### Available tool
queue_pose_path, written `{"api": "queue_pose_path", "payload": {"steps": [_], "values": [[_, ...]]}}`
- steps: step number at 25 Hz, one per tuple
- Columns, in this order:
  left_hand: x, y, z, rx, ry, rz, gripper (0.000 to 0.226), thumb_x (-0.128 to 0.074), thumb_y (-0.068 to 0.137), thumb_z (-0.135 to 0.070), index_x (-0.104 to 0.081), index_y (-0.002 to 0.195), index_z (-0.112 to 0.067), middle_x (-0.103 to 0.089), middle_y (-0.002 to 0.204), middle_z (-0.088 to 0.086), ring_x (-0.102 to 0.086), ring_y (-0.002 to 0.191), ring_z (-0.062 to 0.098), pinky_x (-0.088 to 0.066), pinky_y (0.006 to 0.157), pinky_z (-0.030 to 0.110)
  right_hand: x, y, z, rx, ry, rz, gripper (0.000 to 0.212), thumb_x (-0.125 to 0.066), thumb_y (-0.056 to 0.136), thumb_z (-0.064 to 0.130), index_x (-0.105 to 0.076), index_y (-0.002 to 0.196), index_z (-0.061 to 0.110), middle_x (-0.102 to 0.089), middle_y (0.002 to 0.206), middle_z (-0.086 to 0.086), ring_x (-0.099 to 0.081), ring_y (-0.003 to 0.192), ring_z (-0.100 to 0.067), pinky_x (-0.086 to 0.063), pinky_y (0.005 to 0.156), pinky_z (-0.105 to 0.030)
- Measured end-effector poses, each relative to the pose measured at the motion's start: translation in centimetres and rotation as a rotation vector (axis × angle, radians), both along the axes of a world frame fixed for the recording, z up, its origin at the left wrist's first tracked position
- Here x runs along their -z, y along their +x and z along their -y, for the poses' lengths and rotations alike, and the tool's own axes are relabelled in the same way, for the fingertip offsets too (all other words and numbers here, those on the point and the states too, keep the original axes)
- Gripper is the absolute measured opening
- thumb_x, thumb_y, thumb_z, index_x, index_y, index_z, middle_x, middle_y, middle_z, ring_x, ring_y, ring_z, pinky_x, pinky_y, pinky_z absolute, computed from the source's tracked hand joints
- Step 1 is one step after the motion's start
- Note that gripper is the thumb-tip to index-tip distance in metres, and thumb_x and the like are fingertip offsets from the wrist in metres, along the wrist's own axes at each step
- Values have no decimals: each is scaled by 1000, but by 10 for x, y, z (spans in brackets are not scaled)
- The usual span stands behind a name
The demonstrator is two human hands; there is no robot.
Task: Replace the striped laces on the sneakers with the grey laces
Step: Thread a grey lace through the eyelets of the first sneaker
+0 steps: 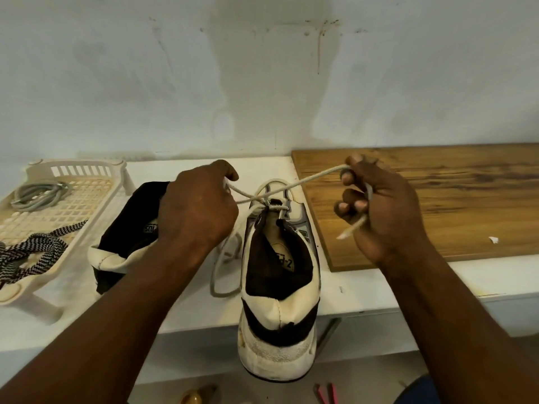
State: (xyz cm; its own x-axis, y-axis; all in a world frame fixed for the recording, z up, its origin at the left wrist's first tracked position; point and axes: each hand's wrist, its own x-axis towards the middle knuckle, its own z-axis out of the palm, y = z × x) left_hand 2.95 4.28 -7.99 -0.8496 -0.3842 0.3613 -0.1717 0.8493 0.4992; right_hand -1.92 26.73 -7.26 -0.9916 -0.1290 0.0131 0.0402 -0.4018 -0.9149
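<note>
A white and black sneaker stands heel toward me at the shelf's front edge, laced with a pale grey lace. The lace's two ends cross above the tongue. My left hand grips one end, my right hand grips the other, pulled out to the right. Slack lace loops lie to the left of this shoe. A second sneaker lies behind my left wrist. A striped black and white lace and a coiled grey lace lie in the cream basket.
A wooden board lies on the white shelf at the right, with a small white scrap on it. A stained wall rises behind. Below the shelf's edge I see pink handles and a yellowish object.
</note>
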Motion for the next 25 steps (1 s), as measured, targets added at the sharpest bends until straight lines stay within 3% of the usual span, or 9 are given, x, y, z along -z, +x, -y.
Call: {"api": "queue_pose_path", "payload": {"steps": [3,6,8,11,13,16,19,21,25], "values": [[-1,2,-8,-10,-102,16,52,-64,82,-18,-54,130,-35,-52,128,2,-62,90,26,-47,72,36,6,2,4,17,332,-56,16,-54,105,14,-69,110,12,-70,82,0,-42,51,-7,-40,52,-25],[-9,2,-17,116,-2,-185,43,-68,88,-27,-58,128,-38,-54,124,-6,-57,85,4,-42,75,23,7,12,15,-16,539,-203,8,-63,102,16,-66,109,16,-77,85,-1,-58,56,-1,-45,53,-22],[-13,3,-26,381,243,-163,31,-66,96,-27,-67,125,-38,-64,117,-18,-58,93,-11,-42,83,11,11,16,21,-6,646,-323,6,-73,96,24,-71,97,19,-78,84,2,-70,71,-4,-52,64,-27],[-10,4,-29,582,358,13,22,-61,101,-30,-72,120,-35,-76,98,-18,-69,92,-5,-56,86,26,16,16,25,-8,611,-360,5,-74,95,24,-78,97,22,-77,87,7,-72,82,-6,-57,71,-26],[-9,3,-25,511,319,3,13,-65,98,-36,-74,106,-36,-74,79,-17,-70,75,-1,-55,72,26,14,12,24,-10,519,-305,11,-69,98,13,-76,105,18,-77,85,8,-68,74,2,-50,63,-16],[-10,2,-21,356,292,-78,11,-69,95,-36,-75,86,-34,-70,70,-18,-65,70,-5,-44,62,12,10,6,17,57,495,-248,5,-72,95,12,-73,99,14,-78,85,0,-63,63,5,-45,54,-11],[-7,0,-17,204,207,-111,13,-69,91,-34,-71,79,-35,-68,73,-20,-62,74,-4,-46,71,22,12,-1,9,131,492,-215,4,-72,95,15,-74,97,17,-79,89,1,-63,66,5,-46,56,-12],[-4,0,-14,178,160,-67,9,-64,86,-39,-73,86,-37,-69,86,-18,-63,87,2,-50,80,29,13,0,9,90,489,-230,13,-65,100,10,-75,103,17,-79,93,1,-64,69,4,-46,58,-13],[-8,5,-21,308,-11,-98,45,-61,84,-50,-63,129,-44,-64,122,-19,-58,111,1,-47,87,28,16,9,21,41,555,-301,10,-72,96,18,-68,105,19,-79,88,1,-71,70,-9,-52,62,-20]]}}
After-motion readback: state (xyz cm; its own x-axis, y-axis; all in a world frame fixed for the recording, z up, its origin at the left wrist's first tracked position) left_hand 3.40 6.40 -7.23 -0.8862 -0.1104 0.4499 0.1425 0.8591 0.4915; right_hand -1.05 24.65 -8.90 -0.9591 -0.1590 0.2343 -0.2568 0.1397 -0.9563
